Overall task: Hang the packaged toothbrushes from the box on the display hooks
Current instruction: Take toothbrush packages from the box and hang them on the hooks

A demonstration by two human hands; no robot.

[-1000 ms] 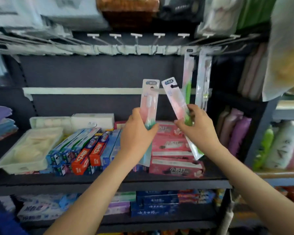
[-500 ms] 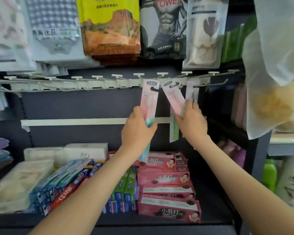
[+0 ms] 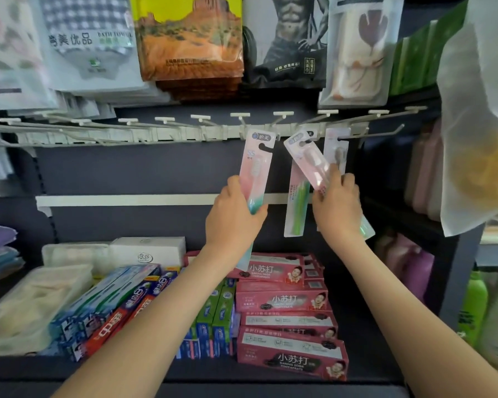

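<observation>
My left hand (image 3: pixel 233 216) grips a pink packaged toothbrush (image 3: pixel 258 165) upright, its hang hole just below the rail of white display hooks (image 3: pixel 202 130). My right hand (image 3: pixel 338 205) holds a second pink toothbrush pack (image 3: pixel 306 160) tilted left, its top touching a hook. Behind it hang a green toothbrush pack (image 3: pixel 296 208) and another pack (image 3: pixel 338 147) on a hook to the right. The box is not in view.
Towel and cloth packs (image 3: pixel 190 38) hang above the hooks. A translucent bag (image 3: pixel 477 124) hangs at the right. Toothpaste boxes (image 3: pixel 285 303) and a plastic tray (image 3: pixel 26 305) fill the shelf below. Bottles (image 3: pixel 475 305) stand at the lower right.
Both hands rose with their toothbrush packs from shelf height up to the hook rail. The view tilted upward, bringing the towel packs into sight.
</observation>
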